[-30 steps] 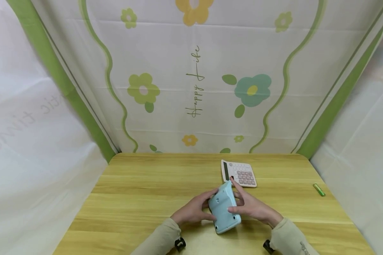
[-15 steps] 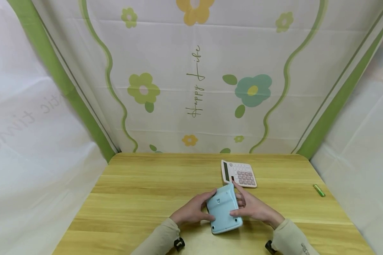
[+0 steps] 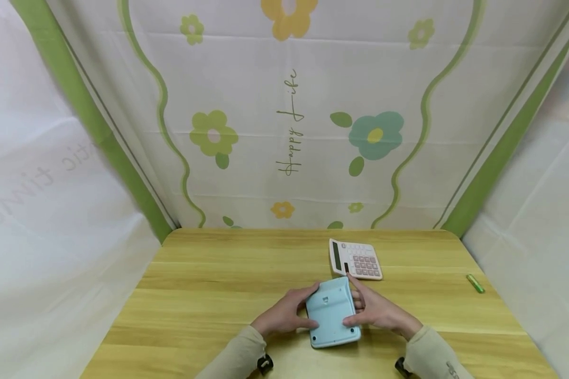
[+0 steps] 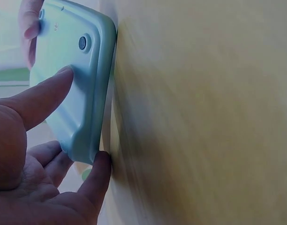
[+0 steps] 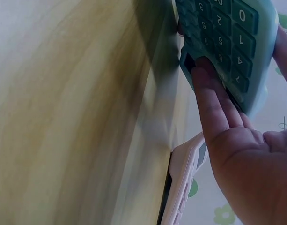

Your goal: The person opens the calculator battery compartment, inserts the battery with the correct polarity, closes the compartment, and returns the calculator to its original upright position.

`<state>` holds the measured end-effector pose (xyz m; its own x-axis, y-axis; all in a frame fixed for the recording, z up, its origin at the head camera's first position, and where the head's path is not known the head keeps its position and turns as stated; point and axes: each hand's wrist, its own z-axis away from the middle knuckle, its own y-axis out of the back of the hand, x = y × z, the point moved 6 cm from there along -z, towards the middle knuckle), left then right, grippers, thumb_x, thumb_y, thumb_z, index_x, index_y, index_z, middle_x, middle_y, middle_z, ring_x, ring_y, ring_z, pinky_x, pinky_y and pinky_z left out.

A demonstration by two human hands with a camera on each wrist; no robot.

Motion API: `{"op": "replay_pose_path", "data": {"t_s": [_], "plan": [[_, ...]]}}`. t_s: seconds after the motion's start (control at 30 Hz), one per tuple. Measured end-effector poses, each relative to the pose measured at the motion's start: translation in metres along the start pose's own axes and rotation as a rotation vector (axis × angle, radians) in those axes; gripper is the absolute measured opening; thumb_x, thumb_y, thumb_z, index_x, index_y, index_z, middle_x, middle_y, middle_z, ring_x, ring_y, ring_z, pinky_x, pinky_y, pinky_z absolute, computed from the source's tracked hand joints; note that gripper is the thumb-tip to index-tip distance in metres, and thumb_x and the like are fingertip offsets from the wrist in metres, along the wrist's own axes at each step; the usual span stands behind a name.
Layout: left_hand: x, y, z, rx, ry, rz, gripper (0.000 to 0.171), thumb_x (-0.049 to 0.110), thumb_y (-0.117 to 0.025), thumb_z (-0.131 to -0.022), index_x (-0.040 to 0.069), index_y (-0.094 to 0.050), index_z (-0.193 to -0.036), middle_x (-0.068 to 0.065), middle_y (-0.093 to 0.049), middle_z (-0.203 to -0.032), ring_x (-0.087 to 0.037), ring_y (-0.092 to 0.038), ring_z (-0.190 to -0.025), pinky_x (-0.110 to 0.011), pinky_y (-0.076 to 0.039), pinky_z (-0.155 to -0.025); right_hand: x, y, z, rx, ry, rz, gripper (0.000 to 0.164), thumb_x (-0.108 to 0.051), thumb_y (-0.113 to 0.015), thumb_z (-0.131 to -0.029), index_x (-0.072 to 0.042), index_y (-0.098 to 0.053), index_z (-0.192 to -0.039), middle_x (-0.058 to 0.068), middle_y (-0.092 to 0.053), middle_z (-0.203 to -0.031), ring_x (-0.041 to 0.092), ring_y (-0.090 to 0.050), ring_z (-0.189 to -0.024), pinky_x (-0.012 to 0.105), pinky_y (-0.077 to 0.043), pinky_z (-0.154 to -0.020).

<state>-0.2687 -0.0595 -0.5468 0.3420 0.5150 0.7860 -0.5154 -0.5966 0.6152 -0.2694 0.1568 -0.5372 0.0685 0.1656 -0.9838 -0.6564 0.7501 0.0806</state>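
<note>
A light blue calculator (image 3: 333,315) is tilted up with its back toward the head camera, close over the table. My left hand (image 3: 288,309) grips its left side, thumb on the back and fingers at the edge, as the left wrist view shows at the calculator's corner (image 4: 82,93). On the other side my right hand (image 3: 376,308) holds it with the thumb on the back. In the right wrist view, the right fingers (image 5: 211,101) lie against the key side near the display, beside large number keys (image 5: 241,47).
A pink and white calculator (image 3: 360,260) lies face up just behind the hands. A green battery-like cylinder (image 3: 475,283) rests near the right edge of the wooden table (image 3: 208,273). Patterned fabric (image 3: 246,173) encloses the back and sides.
The blue calculator has turned so its back faces the head camera more squarely, and it sits slightly lower and straighter. Both hands keep hold of it, shifting a little.
</note>
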Motion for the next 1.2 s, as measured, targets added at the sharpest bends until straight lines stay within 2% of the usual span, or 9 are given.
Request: {"op": "replay_pose_path", "data": {"t_s": [0.17, 0.3, 0.43, 0.6, 0.7, 0.83, 1.0, 1.1, 1.2], "plan": [[-0.006, 0.000, 0.003, 0.031, 0.070, -0.058, 0.092, 0.038, -0.081, -0.090, 0.023, -0.030, -0.165, 0.002, -0.043, -0.163, -0.026, -0.039, -0.144, -0.047, -0.038, -0.121, 0.006, 0.000, 0.000, 0.016, -0.032, 0.062, 0.130, -0.010, -0.086, -0.084, 0.004, 0.018, -0.160, 0.040, -0.042, -0.152, 0.042, -0.062, -0.126, 0.040, -0.059, -0.098], [-0.005, 0.001, 0.002, 0.031, 0.096, -0.046, 0.090, 0.038, -0.080, -0.091, 0.025, -0.030, -0.165, 0.005, -0.044, -0.162, -0.026, -0.037, -0.143, -0.049, -0.038, -0.121, 0.008, 0.002, -0.001, 0.038, -0.051, 0.137, 0.131, -0.013, -0.089, -0.082, 0.003, 0.014, -0.162, 0.037, -0.052, -0.144, 0.039, -0.065, -0.122, 0.040, -0.059, -0.098], [-0.006, 0.002, 0.001, 0.025, 0.115, -0.038, 0.090, 0.037, -0.080, -0.091, 0.026, -0.030, -0.165, 0.005, -0.044, -0.162, -0.026, -0.035, -0.145, -0.050, -0.037, -0.121, 0.010, 0.002, -0.003, 0.037, -0.057, 0.181, 0.131, -0.016, -0.090, -0.081, 0.005, 0.012, -0.161, 0.029, -0.064, -0.131, 0.033, -0.070, -0.112, 0.037, -0.061, -0.093], [-0.007, 0.003, 0.001, 0.028, 0.105, -0.062, 0.091, 0.035, -0.082, -0.090, 0.025, -0.031, -0.164, 0.004, -0.044, -0.162, -0.027, -0.036, -0.143, -0.049, -0.038, -0.121, 0.012, 0.003, -0.006, 0.030, -0.056, 0.214, 0.130, -0.018, -0.090, -0.081, 0.007, 0.010, -0.161, 0.017, -0.072, -0.115, 0.026, -0.074, -0.095, 0.030, -0.062, -0.082], [-0.007, 0.002, -0.001, 0.026, 0.099, -0.066, 0.090, 0.035, -0.082, -0.089, 0.025, -0.033, -0.164, 0.004, -0.045, -0.161, -0.025, -0.038, -0.141, -0.047, -0.038, -0.120, 0.015, 0.004, -0.006, 0.046, -0.075, 0.273, 0.129, -0.022, -0.091, -0.080, 0.007, 0.004, -0.162, 0.011, -0.074, -0.104, 0.023, -0.071, -0.084, 0.027, -0.059, -0.073], [-0.009, -0.002, -0.002, 0.021, 0.106, -0.053, 0.088, 0.037, -0.082, -0.089, 0.027, -0.034, -0.163, 0.006, -0.045, -0.161, -0.021, -0.040, -0.138, -0.046, -0.038, -0.120, 0.017, 0.003, -0.003, 0.054, -0.106, 0.315, 0.128, -0.025, -0.092, -0.080, 0.008, 0.001, -0.161, 0.008, -0.072, -0.091, 0.019, -0.065, -0.072, 0.027, -0.054, -0.063], [-0.014, -0.002, -0.002, 0.031, 0.126, -0.036, 0.088, 0.037, -0.083, -0.088, 0.028, -0.036, -0.162, 0.006, -0.046, -0.160, -0.022, -0.041, -0.140, -0.048, -0.037, -0.121, 0.019, 0.002, -0.005, 0.055, -0.113, 0.306, 0.129, -0.025, -0.092, -0.079, 0.009, 0.001, -0.161, 0.010, -0.069, -0.086, 0.020, -0.064, -0.067, 0.031, -0.056, -0.057], [-0.014, 0.001, -0.003, 0.036, 0.104, -0.018, 0.088, 0.035, -0.084, -0.088, 0.023, -0.037, -0.162, 0.002, -0.046, -0.161, -0.023, -0.042, -0.143, -0.044, -0.038, -0.122, 0.018, 0.002, -0.008, 0.057, -0.109, 0.328, 0.128, -0.025, -0.093, -0.078, 0.008, -0.002, -0.162, 0.010, -0.069, -0.083, 0.020, -0.064, -0.065, 0.032, -0.056, -0.055], [-0.014, 0.002, -0.004, 0.029, 0.061, 0.039, 0.089, 0.028, -0.084, -0.087, 0.014, -0.036, -0.162, -0.005, -0.042, -0.163, -0.024, -0.043, -0.148, -0.037, -0.039, -0.122, 0.017, 0.002, -0.010, 0.056, -0.107, 0.349, 0.128, -0.025, -0.093, -0.077, 0.009, -0.003, -0.161, 0.010, -0.068, -0.080, 0.020, -0.064, -0.061, 0.033, -0.056, -0.052]]}}
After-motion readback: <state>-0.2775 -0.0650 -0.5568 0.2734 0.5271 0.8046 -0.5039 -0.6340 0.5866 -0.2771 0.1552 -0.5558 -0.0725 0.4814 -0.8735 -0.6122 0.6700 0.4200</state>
